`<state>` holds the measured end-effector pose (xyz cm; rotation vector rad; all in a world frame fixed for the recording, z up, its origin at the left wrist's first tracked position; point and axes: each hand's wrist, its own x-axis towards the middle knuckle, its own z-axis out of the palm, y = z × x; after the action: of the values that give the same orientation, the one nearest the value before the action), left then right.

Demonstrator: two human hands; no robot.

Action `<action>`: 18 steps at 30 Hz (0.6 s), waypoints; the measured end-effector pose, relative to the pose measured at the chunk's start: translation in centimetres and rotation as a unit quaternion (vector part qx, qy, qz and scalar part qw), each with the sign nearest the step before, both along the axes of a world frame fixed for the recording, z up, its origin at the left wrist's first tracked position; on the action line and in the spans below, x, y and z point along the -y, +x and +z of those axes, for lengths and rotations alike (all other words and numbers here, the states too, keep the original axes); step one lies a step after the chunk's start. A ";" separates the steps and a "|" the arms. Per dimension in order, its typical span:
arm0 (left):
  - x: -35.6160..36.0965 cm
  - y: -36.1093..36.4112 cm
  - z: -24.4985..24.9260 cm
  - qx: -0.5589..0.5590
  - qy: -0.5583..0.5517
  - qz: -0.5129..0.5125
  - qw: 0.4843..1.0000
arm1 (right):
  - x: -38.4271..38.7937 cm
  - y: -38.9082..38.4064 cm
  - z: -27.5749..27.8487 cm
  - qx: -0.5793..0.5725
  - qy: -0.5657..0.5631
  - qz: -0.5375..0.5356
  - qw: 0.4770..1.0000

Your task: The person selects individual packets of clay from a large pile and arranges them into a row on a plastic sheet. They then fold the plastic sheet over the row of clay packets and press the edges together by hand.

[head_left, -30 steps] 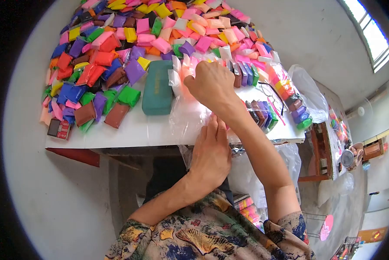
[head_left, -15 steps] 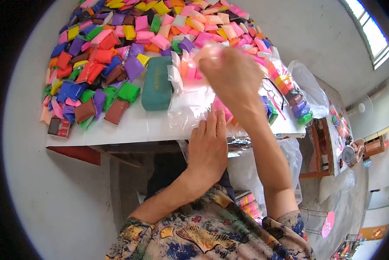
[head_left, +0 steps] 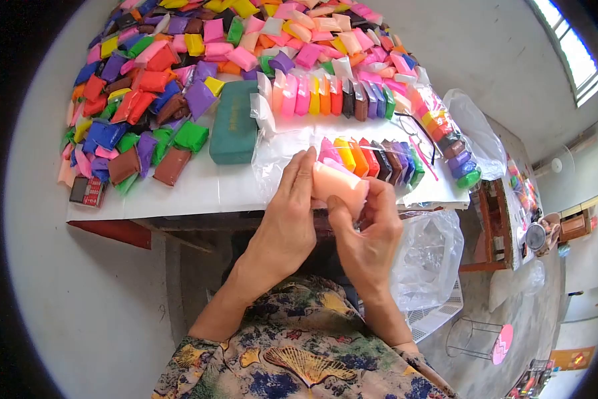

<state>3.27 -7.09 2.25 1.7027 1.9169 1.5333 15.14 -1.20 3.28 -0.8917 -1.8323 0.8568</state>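
A soft peach-coloured packet (head_left: 339,184) is gripped between the thumb and curled fingers of my right hand (head_left: 371,229). My left hand (head_left: 289,209) has its fingers stretched out, with their side against the packet's left end; its thumb is mostly hidden. Just beyond the hands, a row of coloured packets (head_left: 360,159) runs from pink through yellow, orange, red, black and brown to purple, blue and green. Under the left fingers and around this row lies a clear plastic bag (head_left: 267,163). A second, similar row (head_left: 337,96) stands upright farther back.
A green box (head_left: 234,126) stands left of the rows. Loose coloured packets (head_left: 156,83) are heaped over the table's left and back. At right are glasses (head_left: 418,136), a filled clear bag (head_left: 455,146) and a hanging plastic bag (head_left: 428,253). A round-topped stool (head_left: 504,344) is on the floor.
My right hand has come down from the far row toward me and now holds the peach packet. My left hand has shifted slightly left, beside the packet. Both rows are now uncovered to view.
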 end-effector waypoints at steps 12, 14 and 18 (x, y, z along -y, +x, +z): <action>1.0 1.4 -0.6 -0.043 0.000 0.101 0.994 | -0.4 -2.5 -2.8 0.134 0.236 -0.124 0.954; 1.2 1.7 -0.8 0.060 -0.024 0.068 0.996 | -0.8 -3.3 -3.2 0.156 0.243 -0.132 0.948; 0.8 1.0 -2.1 -0.026 0.011 0.068 0.997 | -1.2 -4.1 -3.1 0.149 0.234 -0.132 0.952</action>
<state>4.23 -7.90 0.15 1.6665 2.0894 1.5760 11.02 -0.04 0.17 -0.9600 -1.9928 0.1079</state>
